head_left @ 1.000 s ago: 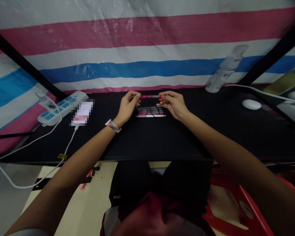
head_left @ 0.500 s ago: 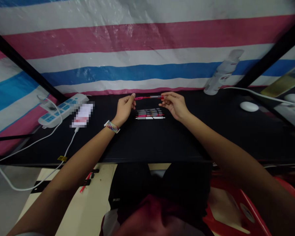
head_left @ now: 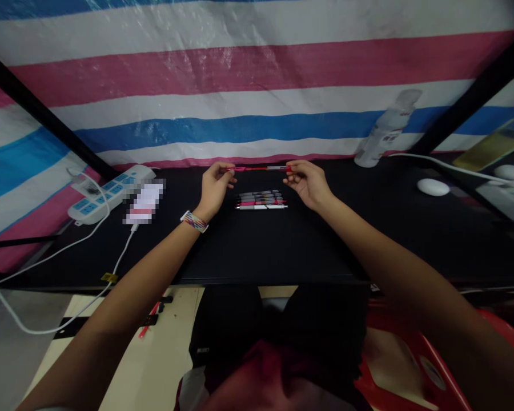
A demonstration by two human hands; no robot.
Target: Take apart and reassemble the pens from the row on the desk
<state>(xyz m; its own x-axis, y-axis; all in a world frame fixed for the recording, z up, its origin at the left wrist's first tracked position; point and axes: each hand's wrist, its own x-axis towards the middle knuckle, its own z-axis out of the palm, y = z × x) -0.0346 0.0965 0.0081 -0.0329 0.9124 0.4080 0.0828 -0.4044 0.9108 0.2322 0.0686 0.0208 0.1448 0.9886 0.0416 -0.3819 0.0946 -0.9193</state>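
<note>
- Sheet [head_left: 257, 97]: striped, hanging beyond both hands; it seems to serve as a screen behind the desk.
- Desk [head_left: 261, 245]: black, under both hands and reaching well to either side of them.
- Strip [head_left: 111, 191]: out to the left of the left hand, likely set there to keep its sockets and cables aside.
- Bottle [head_left: 383, 137]: beyond the right hand and off to its right, near the sheet, apparently parked out of the way.
- Left hand [head_left: 215, 185]: fingers closed in a pinch on the pink end of the red pen.
- Right hand [head_left: 307, 184]: thumb and fingers pinch the other end, probably to steady it.
- Phone [head_left: 145, 202]: left of the left hand, a cable at its near end, presumably charging.
- Mouse [head_left: 433, 187]: well right of the right hand, untouched.
- Pens [head_left: 261, 198]: lying side by side between the hands, slightly nearer the body, perhaps for neatness.
- Red pen [head_left: 261, 168]: roughly level, spanning the two hands; whether its parts are separated, I cannot tell.
</note>
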